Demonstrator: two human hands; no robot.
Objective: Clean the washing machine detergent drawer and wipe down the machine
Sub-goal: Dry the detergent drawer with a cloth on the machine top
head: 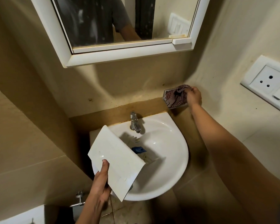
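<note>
Head view: L hand (100, 181) grips drawer (116, 157) by front panel over sink (176, 172) at 6 o'clock, R hand (193, 96) pinches cloth (178, 94) at 2 o'clock; drawer prob light, stiff, slick plastic, so panel edge suits.

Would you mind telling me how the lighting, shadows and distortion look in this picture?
Head view: warm, dim light; the detergent drawer casts a dark shadow into the sink; small glints on the tap; the wide-angle lens bends the mirror frame out of straight.
</note>
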